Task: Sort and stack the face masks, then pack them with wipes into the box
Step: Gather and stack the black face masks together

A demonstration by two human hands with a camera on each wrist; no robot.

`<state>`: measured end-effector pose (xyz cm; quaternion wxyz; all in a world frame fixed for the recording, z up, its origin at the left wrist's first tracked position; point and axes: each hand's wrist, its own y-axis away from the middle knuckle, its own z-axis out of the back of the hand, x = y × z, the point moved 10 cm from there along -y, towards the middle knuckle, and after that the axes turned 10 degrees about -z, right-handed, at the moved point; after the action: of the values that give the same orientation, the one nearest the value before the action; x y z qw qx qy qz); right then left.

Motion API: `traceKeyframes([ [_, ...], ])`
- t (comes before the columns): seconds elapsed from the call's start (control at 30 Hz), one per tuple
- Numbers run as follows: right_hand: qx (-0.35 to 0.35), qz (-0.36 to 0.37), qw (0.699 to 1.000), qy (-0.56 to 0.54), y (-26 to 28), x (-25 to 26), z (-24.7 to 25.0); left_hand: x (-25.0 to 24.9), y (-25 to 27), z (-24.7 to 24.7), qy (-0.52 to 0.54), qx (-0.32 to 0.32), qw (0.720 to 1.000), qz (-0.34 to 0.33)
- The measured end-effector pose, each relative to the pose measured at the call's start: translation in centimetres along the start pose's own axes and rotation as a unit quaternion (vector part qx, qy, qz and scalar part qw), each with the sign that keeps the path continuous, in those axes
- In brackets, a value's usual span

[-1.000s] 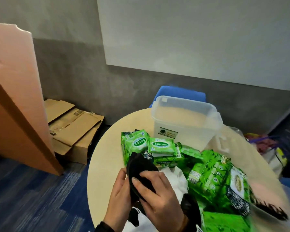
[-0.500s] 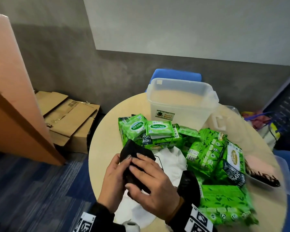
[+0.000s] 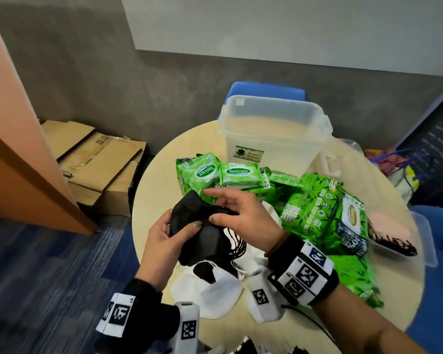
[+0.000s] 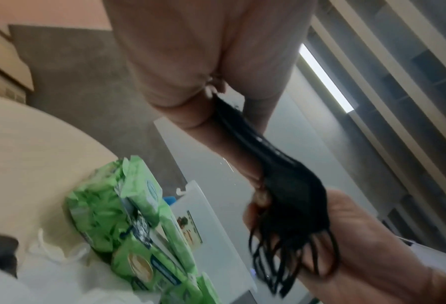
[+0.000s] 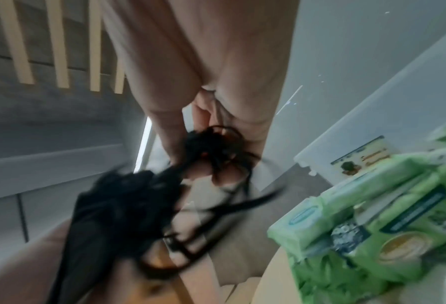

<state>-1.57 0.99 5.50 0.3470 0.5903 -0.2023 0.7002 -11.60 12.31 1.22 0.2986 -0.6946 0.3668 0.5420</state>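
Observation:
Above the round table's near side, my left hand (image 3: 164,241) grips a stack of black face masks (image 3: 197,226) from the left, thumb on top. My right hand (image 3: 241,213) pinches the stack's right end, where the ear loops (image 3: 237,245) hang out. The left wrist view shows the black masks (image 4: 292,197) with loops dangling; the right wrist view shows the black masks (image 5: 117,216) blurred. White face masks (image 3: 220,287) lie on the table under my hands. Green wipes packs (image 3: 241,172) are heaped behind and to the right. The clear plastic box (image 3: 274,129) stands open at the table's far side.
The round beige table (image 3: 154,175) ends close on the left over blue carpet. Flattened cardboard boxes (image 3: 100,159) lie on the floor left. A blue chair (image 3: 266,89) stands behind the box. The box's clear lid (image 3: 343,159) and a plastic tray (image 3: 420,241) sit at right.
The camera has tilted down, showing my wrists. My right hand has slid from on top of the black masks to their right end, and its fingers have spread.

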Motion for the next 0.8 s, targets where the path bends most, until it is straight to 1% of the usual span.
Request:
traceKeyframes([
  [0.07,-0.005,-0.023,1.0,-0.009,-0.2,-0.8,1.5,-0.7,-0.1,1.8,-0.007,-0.039,0.999,-0.022],
  [0.13,-0.02,-0.052,0.998,0.019,-0.3,-2.2,3.1,-1.3,0.0,3.9,-0.003,-0.075,0.997,-0.03],
  [0.2,-0.029,-0.097,0.989,0.112,-0.6,-4.7,3.5,-1.8,0.6,6.1,0.006,-0.105,0.994,-0.035],
  [0.27,-0.018,-0.143,0.967,0.209,-1.0,-7.9,2.5,-1.6,1.5,8.0,0.01,-0.131,0.991,-0.029],
  [0.33,0.009,-0.174,0.944,0.28,-1.5,-11.0,0.8,-1.1,2.4,9.1,0.016,-0.148,0.989,-0.019],
  [0.47,0.112,-0.208,0.907,0.349,-2.5,-15.7,-3.6,-0.2,4.3,10.3,0.014,-0.165,0.986,-0.002],
  [0.53,0.133,-0.219,0.887,0.383,-2.8,-16.9,-4.8,0.0,5.1,10.8,0.002,-0.169,0.986,0.0],
  [0.57,0.131,-0.215,0.883,0.396,-2.9,-17.1,-5.0,0.1,5.4,11.0,-0.005,-0.172,0.985,0.002],
  [0.6,0.128,-0.21,0.882,0.403,-3.1,-17.2,-5.2,0.3,5.7,11.4,-0.01,-0.179,0.984,0.003],
  [0.67,0.111,-0.203,0.89,0.393,-3.3,-17.1,-4.6,0.8,6.1,11.9,-0.014,-0.189,0.982,0.006],
  [0.8,0.069,-0.194,0.922,0.328,-3.7,-15.7,-1.9,2.2,6.7,12.2,-0.013,-0.198,0.98,0.02],
])
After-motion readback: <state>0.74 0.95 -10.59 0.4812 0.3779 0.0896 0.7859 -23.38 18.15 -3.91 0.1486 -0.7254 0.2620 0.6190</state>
